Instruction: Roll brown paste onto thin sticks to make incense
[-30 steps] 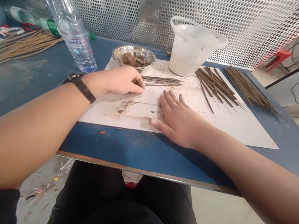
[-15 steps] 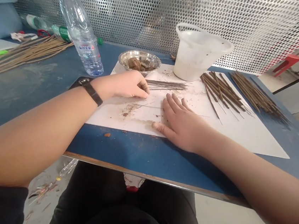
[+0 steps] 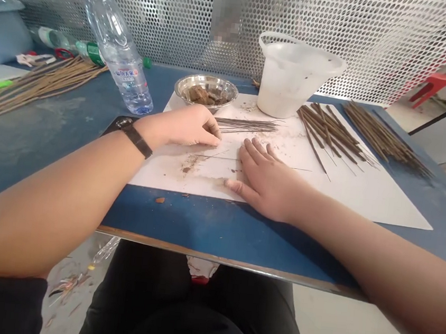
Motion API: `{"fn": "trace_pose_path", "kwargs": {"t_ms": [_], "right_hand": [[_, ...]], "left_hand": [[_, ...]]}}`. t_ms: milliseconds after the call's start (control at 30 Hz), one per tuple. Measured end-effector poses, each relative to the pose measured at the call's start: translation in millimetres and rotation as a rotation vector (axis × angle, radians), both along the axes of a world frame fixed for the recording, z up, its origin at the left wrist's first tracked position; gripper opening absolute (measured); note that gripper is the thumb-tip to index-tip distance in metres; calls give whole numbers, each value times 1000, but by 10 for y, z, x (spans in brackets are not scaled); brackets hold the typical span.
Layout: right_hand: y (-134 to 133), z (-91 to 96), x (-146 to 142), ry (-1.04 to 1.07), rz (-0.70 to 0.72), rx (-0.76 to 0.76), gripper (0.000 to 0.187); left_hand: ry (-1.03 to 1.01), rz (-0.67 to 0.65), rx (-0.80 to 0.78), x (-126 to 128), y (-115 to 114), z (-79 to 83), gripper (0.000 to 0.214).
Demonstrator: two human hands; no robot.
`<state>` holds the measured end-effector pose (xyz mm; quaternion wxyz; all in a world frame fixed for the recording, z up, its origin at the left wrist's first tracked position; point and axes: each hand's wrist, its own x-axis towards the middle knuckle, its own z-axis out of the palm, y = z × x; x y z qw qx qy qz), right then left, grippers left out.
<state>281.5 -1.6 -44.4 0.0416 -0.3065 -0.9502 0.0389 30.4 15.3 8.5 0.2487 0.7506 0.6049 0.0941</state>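
the left hand [image 3: 185, 126] is curling its fingertips together on the white paper sheet [image 3: 363, 197], though i cannot tell whether it is pinching anything; a loose row of thin dark sticks [image 3: 247, 126] is lying just beyond them. the open right hand [image 3: 269, 181] is resting flat across one long thin stick [image 3: 219, 158], and light, even pressure is best for keeping it straight.

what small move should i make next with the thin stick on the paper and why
Probably roll the thin stick slightly under the right hand. It lies flat on the white paper with that hand across it, while the left hand rests just beyond, beside the bundle of sticks.
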Motion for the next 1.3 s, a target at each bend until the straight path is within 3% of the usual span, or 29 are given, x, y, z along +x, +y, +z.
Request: {"fn": "trace_pose_path", "kwargs": {"t_ms": [200,400,633,867,1100,1300], "right_hand": [[-381,52,65,0,9,16,105],[-50,14,-40,12,-8,-6,105],[-383,57,-19,-14,-15,-15,113],[-88,79,-138,-32,-77,-66,117],[-314,94,-30,17,6,-67,114],[-20,63,-81,22,16,-72,110]], "left_hand": [[-24,-47,11,-27,32,-43,24],[-19,-81,-2,-52,38,-54,21],[8,-116,-15,-10,3,10,20],[16,-122,-9,-3,-14,19,22],[15,-110,-4,-27,37,-40,24],[49,-80,5,19,-1,6,24]]}}
